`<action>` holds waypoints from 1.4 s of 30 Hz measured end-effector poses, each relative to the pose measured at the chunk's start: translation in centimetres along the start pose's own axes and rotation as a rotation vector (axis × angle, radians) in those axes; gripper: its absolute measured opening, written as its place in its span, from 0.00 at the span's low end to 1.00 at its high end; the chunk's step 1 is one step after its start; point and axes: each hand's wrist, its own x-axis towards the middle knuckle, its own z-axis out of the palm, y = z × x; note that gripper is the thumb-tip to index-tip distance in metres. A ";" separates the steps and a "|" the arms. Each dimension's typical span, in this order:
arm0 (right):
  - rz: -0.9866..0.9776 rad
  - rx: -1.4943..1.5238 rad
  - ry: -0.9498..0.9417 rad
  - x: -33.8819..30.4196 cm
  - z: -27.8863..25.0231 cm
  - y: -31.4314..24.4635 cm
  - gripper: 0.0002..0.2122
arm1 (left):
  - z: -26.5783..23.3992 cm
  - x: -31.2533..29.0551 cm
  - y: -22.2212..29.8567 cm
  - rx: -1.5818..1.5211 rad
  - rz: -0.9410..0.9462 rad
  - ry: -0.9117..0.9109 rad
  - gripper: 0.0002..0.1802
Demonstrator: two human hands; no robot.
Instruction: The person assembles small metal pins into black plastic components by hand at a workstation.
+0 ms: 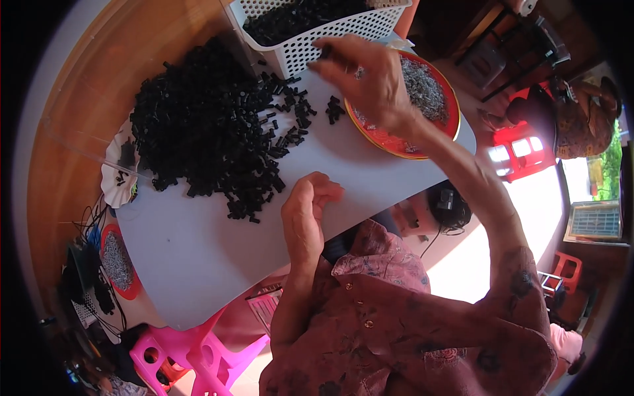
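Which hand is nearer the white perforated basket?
Right. The right hand is beside the basket, overlapping its near wall in this view; contact is unclear. The left hand is well away from it, lower in the picture.

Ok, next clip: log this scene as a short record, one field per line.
Left hand: above the table, fingers curled; grip unclear
Right hand: by the basket, partly in front of the tray; perhaps pinching something dark
Heap: black parts, loose on the table, left of the tray
Basket: white, perforated, holding more black parts
Tray: red, yellow-rimmed, holding small metal pieces
Below table: pink stool
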 end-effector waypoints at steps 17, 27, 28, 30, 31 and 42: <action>-0.125 -0.026 -0.648 -1.1 7.9 1.7 0.04 | -0.8 -0.7 1.0 0.151 -0.003 0.015 0.14; -0.319 -0.168 -0.704 -0.9 8.0 2.3 0.08 | -0.1 -1.0 1.0 0.280 0.070 0.029 0.12; -0.366 -0.271 -0.720 -0.9 8.2 2.1 0.07 | -0.1 -1.0 1.0 0.328 0.087 0.024 0.13; -0.314 -0.305 -0.744 -0.7 7.8 2.3 0.07 | 0.3 -0.8 1.1 0.385 0.096 0.006 0.13; -0.269 -0.337 -0.776 -0.7 7.4 2.4 0.07 | 0.6 -0.7 1.1 0.375 0.092 0.014 0.13; 0.349 0.652 -0.608 -7.1 2.6 -1.6 0.08 | -1.4 1.2 1.5 -0.181 -0.033 0.061 0.17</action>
